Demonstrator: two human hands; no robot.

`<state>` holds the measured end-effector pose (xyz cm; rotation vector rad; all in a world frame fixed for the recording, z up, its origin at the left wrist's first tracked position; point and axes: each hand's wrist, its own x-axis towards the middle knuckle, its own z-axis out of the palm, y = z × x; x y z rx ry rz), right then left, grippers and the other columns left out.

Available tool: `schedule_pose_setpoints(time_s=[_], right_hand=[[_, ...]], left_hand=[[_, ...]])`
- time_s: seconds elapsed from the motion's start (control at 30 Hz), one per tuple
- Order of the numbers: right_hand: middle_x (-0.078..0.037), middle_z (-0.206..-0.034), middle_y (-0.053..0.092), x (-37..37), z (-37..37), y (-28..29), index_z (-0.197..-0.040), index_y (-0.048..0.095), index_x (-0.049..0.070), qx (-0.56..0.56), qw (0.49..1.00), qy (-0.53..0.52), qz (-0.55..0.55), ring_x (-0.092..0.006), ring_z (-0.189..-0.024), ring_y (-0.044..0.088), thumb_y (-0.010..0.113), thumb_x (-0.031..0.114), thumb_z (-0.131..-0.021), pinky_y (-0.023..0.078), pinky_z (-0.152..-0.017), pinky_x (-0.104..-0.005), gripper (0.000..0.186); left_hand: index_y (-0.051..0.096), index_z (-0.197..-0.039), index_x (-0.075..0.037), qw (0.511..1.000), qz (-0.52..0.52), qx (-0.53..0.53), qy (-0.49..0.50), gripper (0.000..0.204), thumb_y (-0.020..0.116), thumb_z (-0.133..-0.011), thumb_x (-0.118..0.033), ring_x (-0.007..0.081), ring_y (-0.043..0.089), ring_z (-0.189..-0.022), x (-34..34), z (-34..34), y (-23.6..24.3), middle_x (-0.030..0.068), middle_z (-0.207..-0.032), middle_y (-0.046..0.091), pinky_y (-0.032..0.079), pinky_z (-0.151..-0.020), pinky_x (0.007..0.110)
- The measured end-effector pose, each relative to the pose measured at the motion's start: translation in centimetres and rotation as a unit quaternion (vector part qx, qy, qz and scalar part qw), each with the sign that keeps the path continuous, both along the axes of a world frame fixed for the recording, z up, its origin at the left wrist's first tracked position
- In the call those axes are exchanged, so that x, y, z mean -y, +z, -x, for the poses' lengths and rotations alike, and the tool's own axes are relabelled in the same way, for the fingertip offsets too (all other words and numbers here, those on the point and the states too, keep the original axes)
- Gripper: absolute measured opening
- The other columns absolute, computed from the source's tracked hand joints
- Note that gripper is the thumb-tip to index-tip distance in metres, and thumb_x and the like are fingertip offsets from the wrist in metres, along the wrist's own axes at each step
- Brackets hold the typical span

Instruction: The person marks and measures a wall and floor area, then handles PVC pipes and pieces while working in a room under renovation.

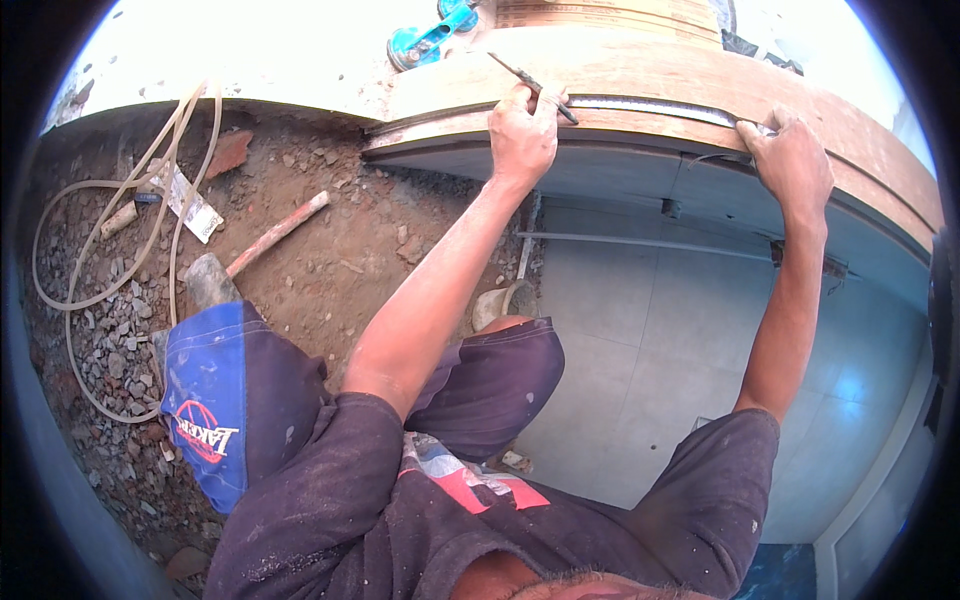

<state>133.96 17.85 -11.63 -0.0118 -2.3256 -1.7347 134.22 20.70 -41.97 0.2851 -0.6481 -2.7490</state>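
Between the thumb and fingers of my left hand is a slim dark pencil, slanting across the board's top. A measuring tape stretches along the long wooden board, from beside my left fingers to my right hand. The right fingers are closed on the tape at its far right end; they hide most of what lies inside the grip. I cannot make out whether the left fingers also pin the tape. Both arms reach forward to the board's raised edge.
At the far edge lies a teal suction lifter near stacked flat boxes. To the left, a hammer rests on dirt and rubble beside a looped clear hose. Grey floor tiles lie below the board on the right.
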Motion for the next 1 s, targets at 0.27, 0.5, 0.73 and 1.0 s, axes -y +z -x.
schedule_pose_setpoints(time_s=[0.27, 0.5, 0.73, 1.0], right_hand=[[-0.014, -0.092, 0.073, -0.2, -0.2, -0.3, -0.096, 0.071, 0.009, -0.011, 1.000, -0.007, 0.007, -0.0294, -0.090, 0.071, 0.068, 0.046, -0.089, 0.055, -0.076, -0.0463, 0.038], [-0.015, -0.096, 0.073, 0.4, -0.2, -0.6, -0.100, 0.071, 0.009, -0.012, 1.000, -0.012, -0.001, -0.0306, -0.092, 0.071, 0.068, 0.046, -0.088, 0.054, -0.079, -0.0465, 0.039], [-0.017, -0.096, 0.072, 0.6, -0.2, -0.6, -0.100, 0.068, 0.008, -0.023, 1.000, -0.013, 0.009, -0.0337, -0.094, 0.069, 0.066, 0.044, -0.088, 0.052, -0.080, -0.0481, 0.038], [-0.018, -0.094, 0.072, 0.0, 0.1, -0.4, -0.098, 0.067, 0.008, -0.023, 0.999, -0.016, 0.022, -0.0349, -0.093, 0.069, 0.065, 0.044, -0.089, 0.051, -0.080, -0.0483, 0.037]], left_hand=[[0.065, -0.102, 0.006, 0.998, 0.068, 0.000, 0.003, 0.025, 0.056, -0.102, -0.018, 0.0162, 0.071, -0.081, 0.3, -0.1, -0.4, 0.0128, -0.089, 0.075, 0.055, -0.072, 0.027], [0.065, -0.103, 0.005, 0.999, 0.000, 0.038, 0.002, 0.024, 0.055, -0.102, -0.016, 0.0156, 0.069, -0.077, -0.4, -0.2, -1.3, 0.0122, -0.089, 0.073, 0.055, -0.069, 0.027], [0.060, -0.087, 0.003, 0.928, 0.124, 0.336, 0.098, 0.032, 0.051, -0.101, -0.025, 0.0368, 0.064, -0.076, -1.8, -0.7, -8.2, 0.0233, -0.080, 0.066, 0.047, -0.072, 0.047], [0.056, -0.087, 0.003, 0.916, -0.140, 0.376, 0.018, 0.036, 0.050, -0.098, -0.031, 0.0216, 0.057, -0.077, -2.5, -1.0, -20.2, 0.0123, -0.084, 0.060, 0.047, -0.071, 0.037]])
